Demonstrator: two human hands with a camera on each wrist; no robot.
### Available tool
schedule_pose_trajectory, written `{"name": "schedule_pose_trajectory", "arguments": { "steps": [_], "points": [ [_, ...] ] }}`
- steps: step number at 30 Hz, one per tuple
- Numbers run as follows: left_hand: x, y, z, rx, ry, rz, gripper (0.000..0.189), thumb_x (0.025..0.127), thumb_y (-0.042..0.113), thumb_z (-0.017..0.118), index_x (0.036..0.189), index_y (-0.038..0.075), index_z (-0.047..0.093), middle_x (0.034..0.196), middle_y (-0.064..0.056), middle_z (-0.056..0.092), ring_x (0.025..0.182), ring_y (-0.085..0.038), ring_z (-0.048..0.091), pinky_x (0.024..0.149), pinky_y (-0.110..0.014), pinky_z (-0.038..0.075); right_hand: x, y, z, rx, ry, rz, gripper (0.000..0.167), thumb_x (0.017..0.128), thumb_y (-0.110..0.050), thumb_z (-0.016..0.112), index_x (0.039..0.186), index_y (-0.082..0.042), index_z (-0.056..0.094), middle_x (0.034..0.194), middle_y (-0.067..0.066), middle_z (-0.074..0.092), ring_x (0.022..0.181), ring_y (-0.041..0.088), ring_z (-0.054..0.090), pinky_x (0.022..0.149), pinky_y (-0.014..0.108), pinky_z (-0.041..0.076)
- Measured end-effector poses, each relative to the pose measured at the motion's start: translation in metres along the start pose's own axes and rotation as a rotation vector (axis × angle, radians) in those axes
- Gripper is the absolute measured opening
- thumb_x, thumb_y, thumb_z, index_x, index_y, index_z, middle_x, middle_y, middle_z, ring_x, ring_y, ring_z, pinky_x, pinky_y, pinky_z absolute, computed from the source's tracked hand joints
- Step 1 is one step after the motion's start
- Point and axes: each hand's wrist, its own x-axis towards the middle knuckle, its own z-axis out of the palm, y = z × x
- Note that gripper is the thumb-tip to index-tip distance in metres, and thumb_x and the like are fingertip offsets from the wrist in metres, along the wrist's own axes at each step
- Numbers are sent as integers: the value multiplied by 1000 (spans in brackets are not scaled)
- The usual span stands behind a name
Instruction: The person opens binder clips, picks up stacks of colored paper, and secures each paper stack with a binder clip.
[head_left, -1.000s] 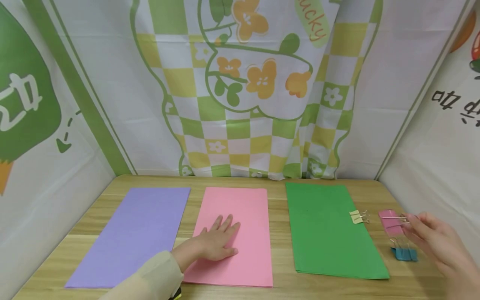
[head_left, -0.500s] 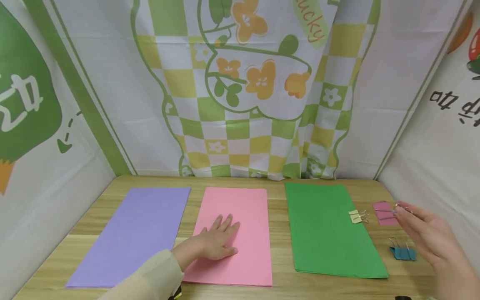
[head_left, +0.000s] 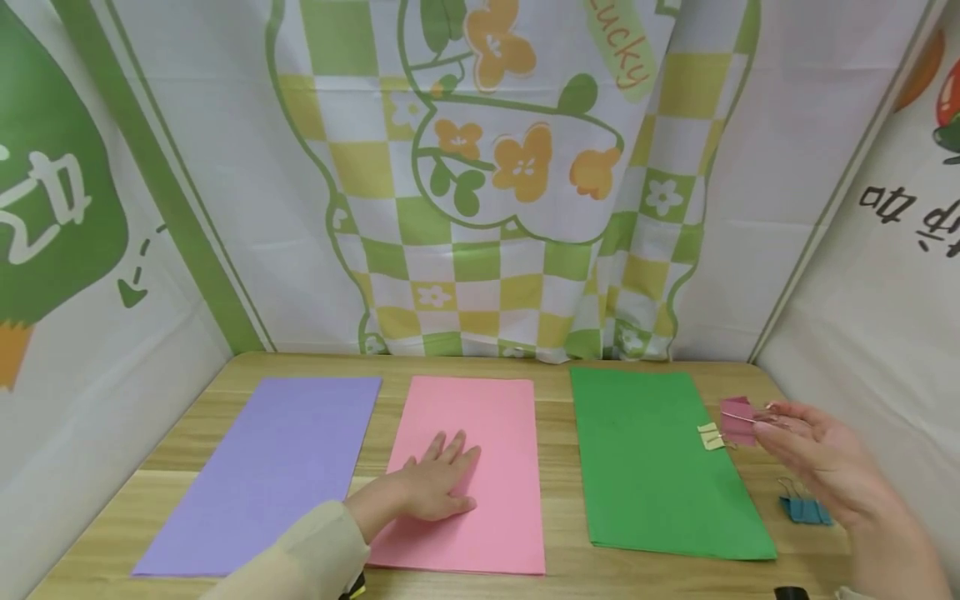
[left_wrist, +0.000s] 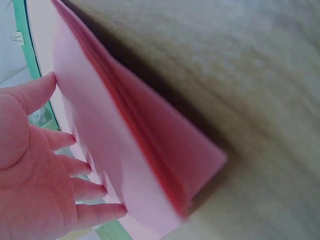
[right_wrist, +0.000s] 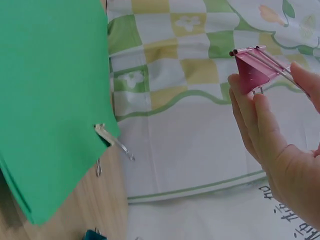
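Observation:
My left hand lies flat with spread fingers on the pink sheets of paper, left of the middle of the table. In the left wrist view its fingertips press on the top sheet, and the stack's layered edges show. My right hand pinches a pink binder clip by its wire handles, raised beside the green paper. A yellow binder clip grips the green stack's right edge, just left of the pink clip. In the right wrist view thumb and fingers are on the handles of the pink clip.
A blue binder clip sits on the wooden table below my right hand. Purple paper lies at the left. Printed cloth hangs behind the table. Dark objects show at the front edge.
My right hand has carried the pink binder clip left and slightly up, from the right side of the table toward the yellow clip. My left hand has stayed in place on the pink paper.

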Motion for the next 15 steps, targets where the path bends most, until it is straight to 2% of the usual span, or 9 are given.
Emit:
{"name": "schedule_pose_trajectory", "arguments": {
  "steps": [6,10,15],
  "points": [
    [2,0,2,12,1,-2,77,96,42,61,158,13,25,167,-16,7,153,-44,4,113,-75,18,10,-1,21,-73,-36,12,33,100,5,49,126,-7,33,116,-7,61,102,5,67,90,19,56],
    [2,1,2,14,-1,8,79,96,43,61,158,11,24,167,-17,7,153,-44,4,113,-74,18,18,0,33,-97,-32,-8,31,99,4,51,123,-4,33,112,-5,62,97,6,68,87,19,56],
    [2,-1,1,18,19,11,82,95,44,61,157,5,24,166,-18,9,153,-45,5,114,-73,18,25,2,48,-72,-18,-24,31,97,5,54,119,-3,34,106,-6,66,93,6,69,84,17,57]
  ]
}}
